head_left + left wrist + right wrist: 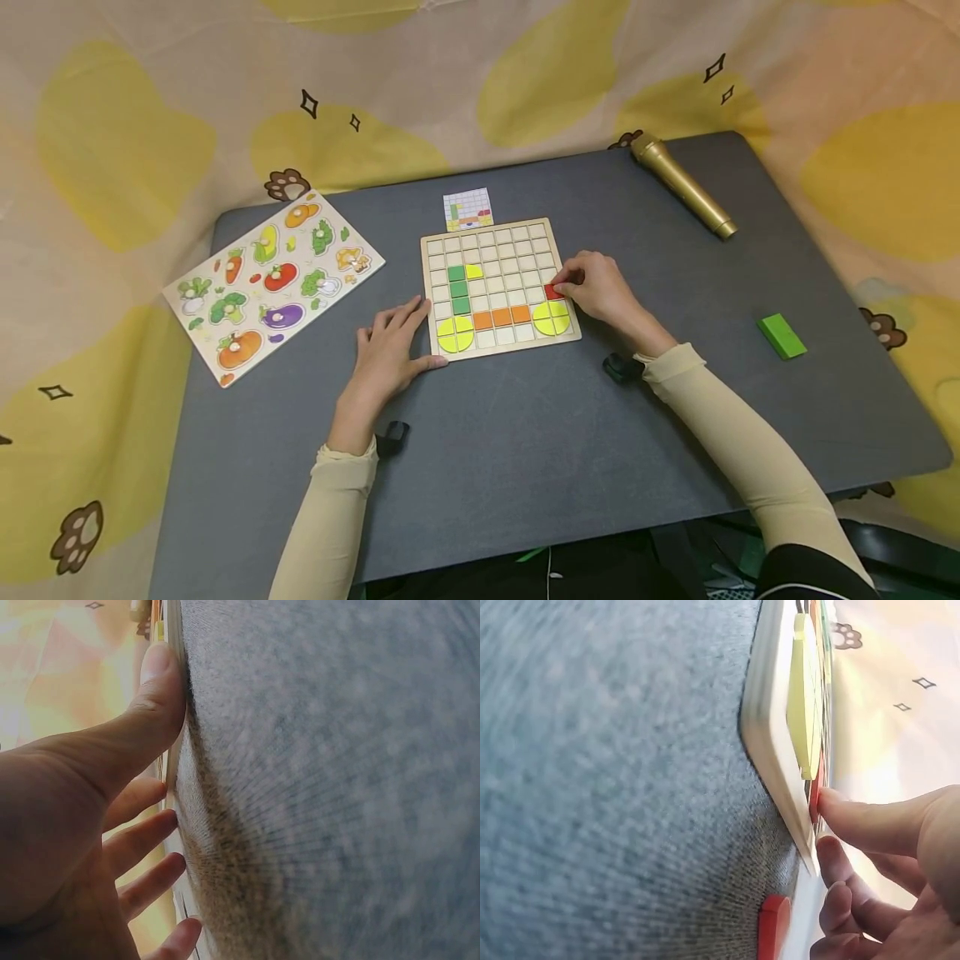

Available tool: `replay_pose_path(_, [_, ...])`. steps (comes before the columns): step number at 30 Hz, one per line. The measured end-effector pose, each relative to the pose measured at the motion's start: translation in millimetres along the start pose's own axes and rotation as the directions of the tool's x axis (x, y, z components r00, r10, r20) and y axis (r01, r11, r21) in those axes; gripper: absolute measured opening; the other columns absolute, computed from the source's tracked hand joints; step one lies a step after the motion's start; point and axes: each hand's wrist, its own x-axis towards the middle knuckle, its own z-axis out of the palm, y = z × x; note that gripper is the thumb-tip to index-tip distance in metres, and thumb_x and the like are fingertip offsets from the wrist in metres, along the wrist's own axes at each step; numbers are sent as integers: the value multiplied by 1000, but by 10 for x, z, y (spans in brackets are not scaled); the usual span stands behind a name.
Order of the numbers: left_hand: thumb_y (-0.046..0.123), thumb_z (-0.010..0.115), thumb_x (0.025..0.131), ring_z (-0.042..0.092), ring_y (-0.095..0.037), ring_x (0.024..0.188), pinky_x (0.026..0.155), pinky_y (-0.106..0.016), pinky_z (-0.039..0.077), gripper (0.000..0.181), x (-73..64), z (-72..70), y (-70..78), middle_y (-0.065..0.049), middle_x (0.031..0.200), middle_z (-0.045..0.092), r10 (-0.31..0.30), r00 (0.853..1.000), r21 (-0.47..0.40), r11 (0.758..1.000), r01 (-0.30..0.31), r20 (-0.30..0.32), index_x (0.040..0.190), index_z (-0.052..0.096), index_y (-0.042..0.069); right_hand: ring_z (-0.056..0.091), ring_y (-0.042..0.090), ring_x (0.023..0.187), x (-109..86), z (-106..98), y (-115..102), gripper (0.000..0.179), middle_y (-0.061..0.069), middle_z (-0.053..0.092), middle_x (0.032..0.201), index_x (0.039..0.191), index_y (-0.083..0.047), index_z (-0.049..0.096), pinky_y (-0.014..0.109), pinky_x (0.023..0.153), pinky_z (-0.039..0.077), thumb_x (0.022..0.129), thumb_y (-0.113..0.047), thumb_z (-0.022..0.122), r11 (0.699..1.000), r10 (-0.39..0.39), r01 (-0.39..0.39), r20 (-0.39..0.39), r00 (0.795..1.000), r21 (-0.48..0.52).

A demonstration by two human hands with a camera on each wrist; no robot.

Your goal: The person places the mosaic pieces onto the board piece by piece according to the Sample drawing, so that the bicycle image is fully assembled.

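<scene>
A wooden grid board (517,279) lies mid-table, holding green tiles (458,290), orange tiles (502,317), a small yellow tile (474,271) and yellow circles of quarter pieces (455,334). Along its left edge and near corner rests my left hand (386,350), fingers spread and thumb at the board's side (174,690). My right hand (600,287) pinches a red tile (553,292) between thumb and forefinger at the board's right edge, just above a yellow circle. In the right wrist view the tile (815,799) sits low beside the yellow pieces (802,697).
Another red piece (772,928) lies on the table under my right hand. A pattern card (468,209) touches the board's far edge. To the left is a vegetable puzzle board (255,312); to the right, a gold microphone (684,187) and a green block (782,336).
</scene>
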Motion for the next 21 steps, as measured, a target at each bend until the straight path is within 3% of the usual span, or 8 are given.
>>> replay_pose_path(13, [43,84,89,26,-36,157,108,-61,25,101,-5,33,-20,-5,179,22,-4,1000,2,1000,4,-1,170,28,20,45,36,115,-278,-210,183,35,21,62,128,127,-3,76,50,97,38,95,-18,81,996,58,-51,95,994,-69])
replay_pose_path(21, [44,83,90,26,-36,157,108,-61,26,100,8,20,-17,-5,178,22,0,1000,1,1000,0,0,170,28,20,51,33,96,-388,-312,344,29,20,70,114,119,-1,79,42,83,37,93,-14,84,998,-3,5,32,999,-66])
